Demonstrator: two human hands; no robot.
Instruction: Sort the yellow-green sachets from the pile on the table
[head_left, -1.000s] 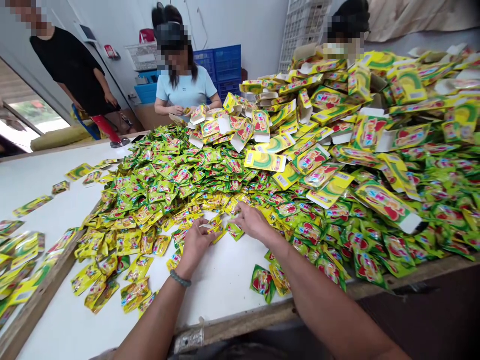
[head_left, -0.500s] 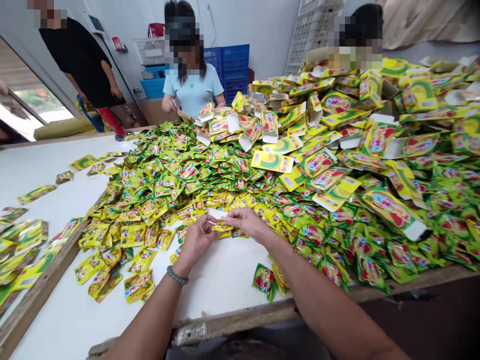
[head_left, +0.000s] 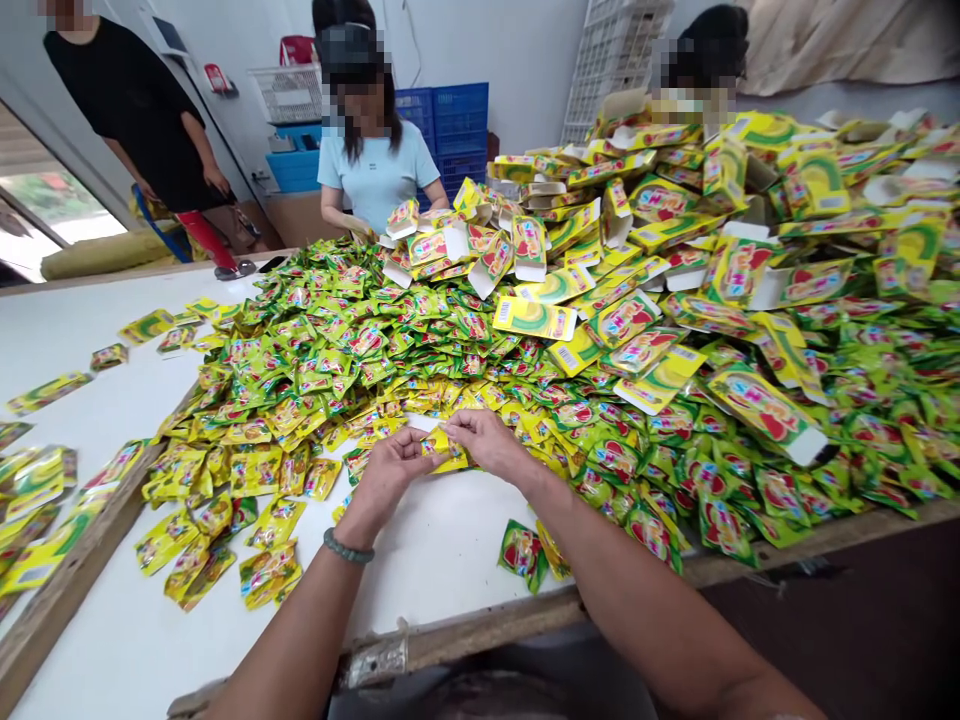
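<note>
Between my two hands, low over the white table, is a small yellow printed packet; the fingers partly cover it. My left hand pinches its left end, and a beaded bracelet circles that wrist. At its upper right edge, my right hand grips with thumb and fingertips. Just beyond the hands rises a big heap of shiny green sachets, with yellow sachets along its near and left side. A green sachet with red print lies near the table edge, beside my right forearm.
Yellow open-ended cartons are piled high on the heap at right. A wooden strip divides the table, with more cartons left of it. A co-worker in light blue is across the table; a person in black stands left.
The packet has tilted, so its yellow printed face shows more. My left fingers have straightened along it. The whole view has shifted slightly.
</note>
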